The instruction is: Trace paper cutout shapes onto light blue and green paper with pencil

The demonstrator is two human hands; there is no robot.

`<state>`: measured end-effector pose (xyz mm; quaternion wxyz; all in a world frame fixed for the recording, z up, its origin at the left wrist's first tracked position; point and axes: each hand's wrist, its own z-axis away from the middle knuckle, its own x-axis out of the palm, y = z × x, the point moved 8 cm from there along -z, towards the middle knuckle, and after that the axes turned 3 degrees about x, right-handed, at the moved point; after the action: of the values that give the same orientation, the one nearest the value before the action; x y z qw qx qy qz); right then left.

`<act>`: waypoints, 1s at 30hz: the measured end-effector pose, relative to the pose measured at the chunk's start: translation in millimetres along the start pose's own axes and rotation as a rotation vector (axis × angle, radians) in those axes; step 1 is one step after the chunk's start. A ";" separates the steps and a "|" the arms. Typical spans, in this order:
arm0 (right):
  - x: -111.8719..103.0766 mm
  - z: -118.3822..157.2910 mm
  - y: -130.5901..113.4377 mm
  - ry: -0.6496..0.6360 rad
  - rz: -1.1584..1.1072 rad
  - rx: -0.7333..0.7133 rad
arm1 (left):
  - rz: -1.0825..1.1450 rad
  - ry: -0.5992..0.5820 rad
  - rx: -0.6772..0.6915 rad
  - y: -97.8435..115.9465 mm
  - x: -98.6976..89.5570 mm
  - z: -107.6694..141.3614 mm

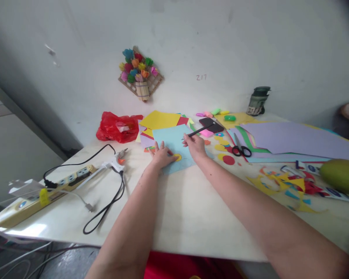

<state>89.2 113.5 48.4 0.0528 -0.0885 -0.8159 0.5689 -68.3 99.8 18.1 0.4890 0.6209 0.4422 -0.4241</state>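
Observation:
A light blue sheet of paper (174,144) lies in the middle of the table. My left hand (162,155) rests on its left part with the fingers spread, the thumb touching a small yellow paper circle (177,157). My right hand (195,146) is closed around a slim black pencil (200,130), held slanting over the right half of the sheet. The pencil's low end is near the paper; whether it touches I cannot tell. Faint outlines show on the blue sheet just right of the yellow circle.
Left are a glue gun (116,161), cords and a power strip (61,184). A red plastic bag (118,128) and a yellow sheet (159,119) lie behind. Right are a phone (216,126), scissors (241,150), a red circle (228,160), purple paper (293,138), scraps and a green fruit (341,176).

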 end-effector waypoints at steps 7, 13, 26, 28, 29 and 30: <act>3.0 -9.3 4.7 -0.095 0.091 0.048 | 0.116 0.040 -0.083 -3.6 -4.5 -0.6; -26.7 -11.7 16.9 0.037 0.279 0.065 | 0.275 0.151 -0.051 13.7 -12.8 -3.3; -32.5 -5.5 24.5 0.046 0.384 0.041 | 0.149 0.175 -0.026 33.8 0.2 -14.2; -30.1 -3.7 23.0 0.019 0.390 0.039 | 0.140 0.175 -0.035 33.4 0.9 -14.9; -28.7 -2.7 22.5 0.002 0.393 0.039 | 0.135 0.175 -0.036 33.5 1.3 -15.3; -27.2 -1.8 22.1 -0.015 0.396 0.039 | 0.129 0.175 -0.034 33.9 1.7 -15.6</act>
<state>118.0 117.0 28.7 -0.0645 -0.2420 -0.7717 0.5845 -33.7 110.9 26.8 0.4851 0.6744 0.4496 -0.3283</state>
